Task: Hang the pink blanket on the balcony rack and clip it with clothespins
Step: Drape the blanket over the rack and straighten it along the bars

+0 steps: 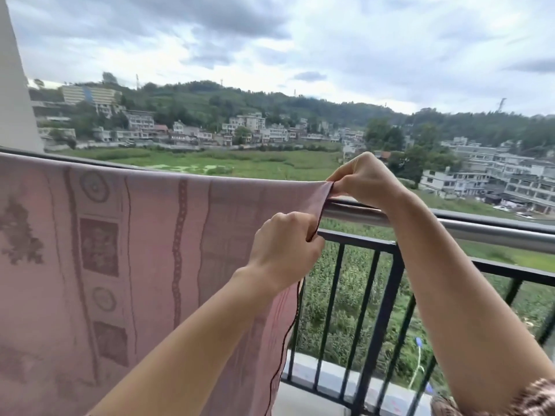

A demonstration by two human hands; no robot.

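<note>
The pink blanket (144, 250), printed with darker squares and circles, hangs draped over the silver rack bar (450, 225) and fills the left half of the view. My right hand (363, 181) pinches the blanket's top right corner just above the bar. My left hand (282, 247) grips the blanket's dark-trimmed right edge a little lower, in front of the railing. No clothespin shows in either hand.
A black metal balcony railing (387, 295) with vertical bars runs behind and below the silver bar. A white wall column (15, 94) stands at the far left. Beyond the railing lie green fields, houses and a cloudy sky.
</note>
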